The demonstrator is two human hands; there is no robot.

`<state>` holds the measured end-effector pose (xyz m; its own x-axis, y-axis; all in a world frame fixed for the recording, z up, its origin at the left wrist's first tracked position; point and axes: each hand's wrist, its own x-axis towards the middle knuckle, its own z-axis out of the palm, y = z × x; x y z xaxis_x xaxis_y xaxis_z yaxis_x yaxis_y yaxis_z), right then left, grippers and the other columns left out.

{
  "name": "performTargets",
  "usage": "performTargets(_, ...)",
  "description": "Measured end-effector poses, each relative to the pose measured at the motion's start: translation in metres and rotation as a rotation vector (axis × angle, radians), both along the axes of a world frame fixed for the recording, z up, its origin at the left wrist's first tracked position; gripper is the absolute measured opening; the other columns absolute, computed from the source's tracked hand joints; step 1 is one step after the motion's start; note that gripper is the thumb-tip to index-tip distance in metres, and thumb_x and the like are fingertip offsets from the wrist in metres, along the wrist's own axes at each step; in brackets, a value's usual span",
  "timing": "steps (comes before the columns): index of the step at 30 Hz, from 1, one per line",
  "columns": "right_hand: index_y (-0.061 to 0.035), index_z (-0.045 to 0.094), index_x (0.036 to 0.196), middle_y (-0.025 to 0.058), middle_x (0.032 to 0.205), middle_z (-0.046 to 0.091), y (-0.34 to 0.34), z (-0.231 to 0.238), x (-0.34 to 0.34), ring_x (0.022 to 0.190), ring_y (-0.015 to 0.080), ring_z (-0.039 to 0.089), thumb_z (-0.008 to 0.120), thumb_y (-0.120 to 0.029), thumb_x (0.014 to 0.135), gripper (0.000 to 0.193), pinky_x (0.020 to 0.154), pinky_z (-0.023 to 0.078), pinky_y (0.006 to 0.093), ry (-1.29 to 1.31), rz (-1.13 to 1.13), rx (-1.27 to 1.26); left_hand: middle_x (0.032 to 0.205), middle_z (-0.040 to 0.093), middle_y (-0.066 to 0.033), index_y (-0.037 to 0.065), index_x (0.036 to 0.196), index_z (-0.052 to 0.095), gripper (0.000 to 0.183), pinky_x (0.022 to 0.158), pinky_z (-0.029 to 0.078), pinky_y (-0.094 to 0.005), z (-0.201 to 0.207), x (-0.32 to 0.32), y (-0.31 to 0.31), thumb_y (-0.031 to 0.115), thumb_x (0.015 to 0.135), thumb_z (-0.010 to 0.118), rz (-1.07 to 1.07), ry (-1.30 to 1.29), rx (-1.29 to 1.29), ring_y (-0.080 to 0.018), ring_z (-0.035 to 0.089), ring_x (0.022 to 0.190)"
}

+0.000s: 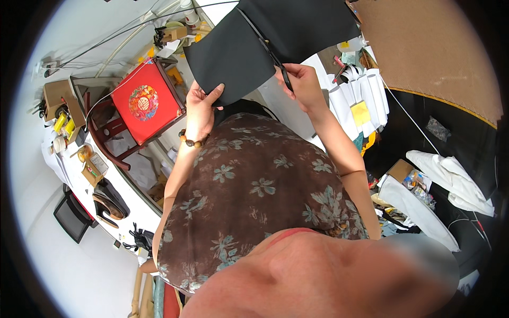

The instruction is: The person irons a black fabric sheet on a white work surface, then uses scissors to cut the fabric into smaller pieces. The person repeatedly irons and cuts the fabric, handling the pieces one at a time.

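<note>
Where the blades cross the sheet [230, 61]: black, thin, ahead of you at the top of the view; one flap on your left, a broader part on your right. Cannot tell whether the two are joined beyond the tips.
Scissors [266, 42]: dark, lying along the line between flap and broader part, tips pointing away from you, handles toward your right. Gap between blades too narrow to judge.
Right hand [305, 87]: your fingers curled through and around the handles, gripping them, just beside the sheet's near edge.
Left hand [203, 106]: pinching the flap's near corner, your thumb on top, fingers partly hidden beneath.
Left wrist: bracelet [191, 142] of brown and yellowish beads.
Dress [260, 185]: yours, brown with pale blue-green flowers, below both hands.
Left of you: chair with a red cushion [143, 103], round multicoloured emblem on it; farther out, an open carton [66, 103]; nearer you, dark shoes [111, 204] on a white surface.
Right of you: white rolls [374, 98] near your forearm, a yellow note [360, 113] against them.
Far right: brown board [424, 47] above, white cloth [450, 177] lower down, well apart from your hands.
</note>
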<state>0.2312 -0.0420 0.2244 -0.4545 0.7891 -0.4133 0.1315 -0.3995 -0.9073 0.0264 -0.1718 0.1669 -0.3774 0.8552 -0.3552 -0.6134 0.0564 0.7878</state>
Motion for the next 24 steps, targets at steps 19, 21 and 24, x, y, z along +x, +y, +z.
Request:
performTargets(19,0.0015,0.067,0.11,0.0093,0.083,0.067,-0.006,-0.039,0.043,0.068,0.0123,0.062,0.079,-0.005,0.076,0.036,0.058,0.049,0.028,-0.022,0.016,0.815,0.106,0.067,-0.0052,0.003,0.115,0.054,0.031,0.074,0.053,-0.0294,0.013,0.023,0.0,-0.002,0.087,0.068,0.12,0.359,-0.137,-0.0156,0.063,0.089)
performTargets(21,0.0005,0.067,0.108,0.0111,0.079,0.063,-0.017,-0.043,0.073,0.065,0.021,0.062,0.08,-0.004,0.074,0.037,0.057,0.049,0.0296,-0.077,-0.231,0.974,0.113,0.065,-0.0098,0.001,0.116,0.053,0.033,0.092,0.047,-0.0363,0.017,0.005,-0.003,-0.003,0.087,0.069,0.216,0.528,-0.034,-0.0205,0.06,0.1)
performTargets(24,0.0006,0.065,0.106,0.0142,0.094,0.066,-0.046,-0.116,0.134,0.07,0.0271,0.067,0.076,-0.003,0.07,0.038,0.064,0.056,0.0339,-0.426,-0.699,0.937,0.125,0.06,-0.0152,-0.001,0.119,0.052,0.037,0.102,0.041,-0.0402,0.058,0.015,0.026,-0.002,0.087,0.069,0.212,0.66,0.18,-0.024,0.056,0.111)
